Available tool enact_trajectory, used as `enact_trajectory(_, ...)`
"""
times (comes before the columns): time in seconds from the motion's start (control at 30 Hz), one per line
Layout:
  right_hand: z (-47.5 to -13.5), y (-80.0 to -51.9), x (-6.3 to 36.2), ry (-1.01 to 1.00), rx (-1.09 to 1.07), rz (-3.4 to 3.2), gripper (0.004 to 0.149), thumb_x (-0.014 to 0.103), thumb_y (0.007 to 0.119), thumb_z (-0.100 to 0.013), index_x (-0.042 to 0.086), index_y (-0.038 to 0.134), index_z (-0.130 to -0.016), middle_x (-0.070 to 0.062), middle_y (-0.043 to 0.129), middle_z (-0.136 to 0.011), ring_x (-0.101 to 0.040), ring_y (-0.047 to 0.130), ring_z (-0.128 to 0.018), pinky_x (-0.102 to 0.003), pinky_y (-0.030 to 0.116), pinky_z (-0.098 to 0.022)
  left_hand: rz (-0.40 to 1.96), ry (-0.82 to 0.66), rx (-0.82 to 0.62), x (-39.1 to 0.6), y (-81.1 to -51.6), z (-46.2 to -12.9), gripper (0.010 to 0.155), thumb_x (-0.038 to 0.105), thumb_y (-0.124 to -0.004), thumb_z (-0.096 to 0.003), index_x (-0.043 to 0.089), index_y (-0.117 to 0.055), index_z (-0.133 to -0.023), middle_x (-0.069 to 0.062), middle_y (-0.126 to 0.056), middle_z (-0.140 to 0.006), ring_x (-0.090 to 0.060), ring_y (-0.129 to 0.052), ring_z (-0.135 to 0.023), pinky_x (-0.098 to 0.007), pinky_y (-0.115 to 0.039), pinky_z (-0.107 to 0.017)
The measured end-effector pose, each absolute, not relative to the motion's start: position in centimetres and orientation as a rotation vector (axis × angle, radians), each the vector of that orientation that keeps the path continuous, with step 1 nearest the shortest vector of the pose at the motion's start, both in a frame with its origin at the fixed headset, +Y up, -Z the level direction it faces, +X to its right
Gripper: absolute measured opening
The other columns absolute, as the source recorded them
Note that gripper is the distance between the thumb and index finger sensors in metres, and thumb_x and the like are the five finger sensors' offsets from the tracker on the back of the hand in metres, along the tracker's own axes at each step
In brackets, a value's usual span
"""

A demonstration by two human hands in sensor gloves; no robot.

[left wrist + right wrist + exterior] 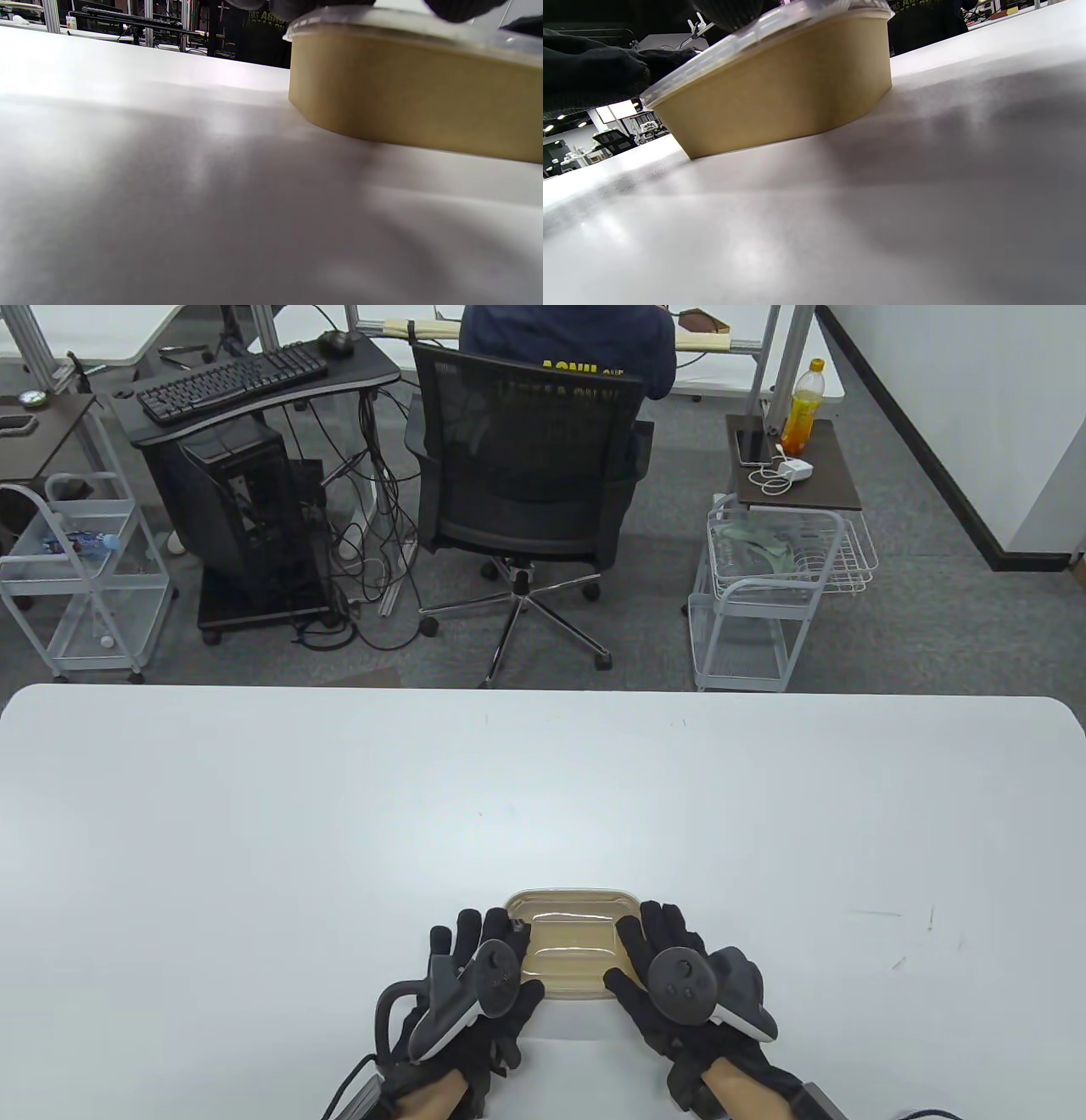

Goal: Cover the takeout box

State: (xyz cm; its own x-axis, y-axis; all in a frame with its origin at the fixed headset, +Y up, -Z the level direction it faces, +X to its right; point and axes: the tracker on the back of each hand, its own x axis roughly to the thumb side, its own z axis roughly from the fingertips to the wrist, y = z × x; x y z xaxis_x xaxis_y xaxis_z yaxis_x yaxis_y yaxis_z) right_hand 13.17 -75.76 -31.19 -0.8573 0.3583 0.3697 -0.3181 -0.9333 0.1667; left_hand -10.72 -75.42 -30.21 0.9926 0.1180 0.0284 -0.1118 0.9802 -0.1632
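A brown paper takeout box (567,965) stands near the table's front edge with a clear plastic lid (570,918) lying on it. My left hand (492,940) rests flat on the lid's left side, and my right hand (649,940) rests flat on its right side, thumb on the near edge. In the left wrist view the box wall (407,93) stands under the lid rim (382,19), with fingertips (458,8) on top. In the right wrist view the lid (763,29) sits on the box (780,89); no fingers reach under the box.
The white table (543,797) stretches wide around the box. Beyond its far edge are an office chair (526,475) with a seated person, wire carts (764,594) and a computer desk (254,390).
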Motion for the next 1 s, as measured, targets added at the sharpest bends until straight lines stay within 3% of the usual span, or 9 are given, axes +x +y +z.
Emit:
enact_trajectory(0.53,-31.2,-75.5,13.4,0.105,0.556,2.729,0.068,0.043,0.061,-0.063,-0.001,0.048,-0.113,-0.036,0.034,-0.115,-0.059,0.035,-0.101,-0.073,0.045,-0.065,0.114,-0.041,-0.126,-11.0,-75.3,-30.1,0.07,0.074,-0.062,-0.0354,0.056,-0.049,-0.102,0.024,-0.042,-0.122,-0.007,-0.035,-0.119,-0.032,-0.022,-0.085)
enact_trajectory(1.0,-31.0,-72.7,18.6,-0.21,0.383,2.741,0.07,0.045,0.066,-0.061,0.003,0.049,-0.114,-0.032,0.038,-0.117,-0.056,0.035,-0.104,-0.077,0.04,-0.066,0.205,0.032,0.023,-17.4,-72.5,-29.8,0.072,0.076,-0.062,-0.0347,0.054,-0.055,-0.102,0.02,-0.046,-0.123,-0.012,-0.035,-0.119,-0.036,-0.022,-0.084)
